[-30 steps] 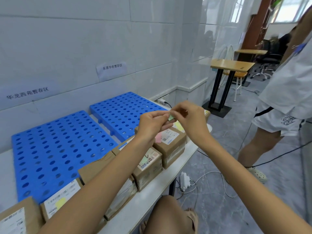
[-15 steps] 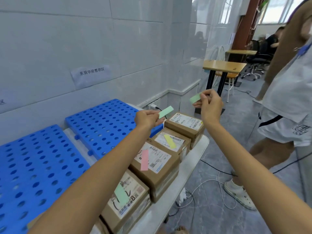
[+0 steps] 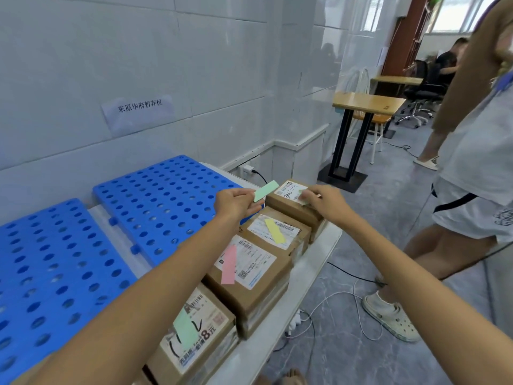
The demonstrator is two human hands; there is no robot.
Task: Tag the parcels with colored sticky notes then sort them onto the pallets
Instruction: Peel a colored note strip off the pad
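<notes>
Since half a second ago: your right hand (image 3: 323,202) has dropped from chest height onto the farthest parcel (image 3: 294,202), fingers closed on a green sticky note (image 3: 303,198) and pressing it at the edge of the white shipping label; your left hand (image 3: 236,202) stays raised just beside that parcel, thumb and forefinger pinching a second green note (image 3: 266,190) held clear of everything; risks, as judged: the note under your right hand sits half on label, half near the box edge, so a light press may leave it curling or overhanging; it may cover the handwriting on the label; the spare note in your left hand could brush the parcel and stick where you do not want it; the farthest parcel lies close to the end of the desk (image 3: 319,254), so a hard push could nudge it toward the drop; parcels: four in a row along the front edge, touching or nearly so; the next bears a yellow note (image 3: 274,231), then a pink note (image 3: 229,264), then the nearest a green note (image 3: 185,330); none yet on the blue pallets (image 3: 155,207), which lie side by side against the wall, perforated, bare; surface: white, smooth, narrow strip left in front of the pallets; room: white tiled wall with a paper sign (image 3: 138,107), grey floor with loose cables (image 3: 344,298), a wooden high table (image 3: 366,102) beyond, a person standing (image 3: 472,168) close at your right.
</notes>
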